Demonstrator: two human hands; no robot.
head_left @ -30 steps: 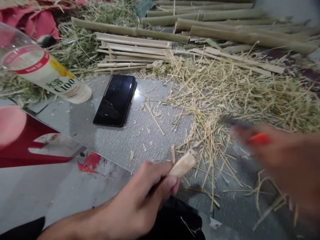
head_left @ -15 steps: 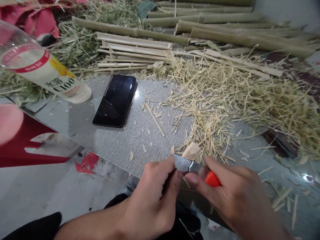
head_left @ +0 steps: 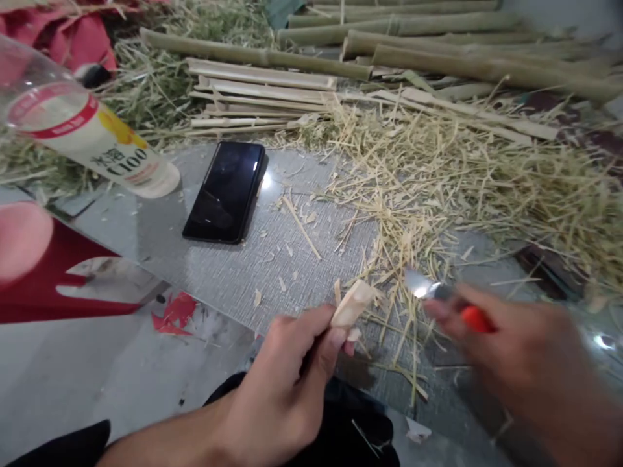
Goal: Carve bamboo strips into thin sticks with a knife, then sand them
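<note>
My left hand (head_left: 296, 370) is closed around a short pale strip of split bamboo (head_left: 352, 305), whose end sticks out past the thumb and forefinger. A thin curl of shaving hangs by the fingertips. My right hand (head_left: 516, 357), smeared by motion, grips a knife (head_left: 423, 285) with a red and grey handle. The knife's short blade points left, above the shavings and apart from the strip. Beneath both hands lies the grey textured tabletop (head_left: 224, 279), its edge running close to my lap.
A black phone (head_left: 224, 192) lies on the table beside a tilted-looking drink bottle (head_left: 121, 143). Thin bamboo shavings (head_left: 467, 188) heap up at the right. Split bamboo strips (head_left: 263, 87) and round bamboo poles (head_left: 438, 61) lie across the back. Red paper scraps (head_left: 175, 314) are on the floor.
The knife in my right hand has moved right, off the bamboo strip. My left hand still holds the strip, shifted slightly left, with more of its face showing.
</note>
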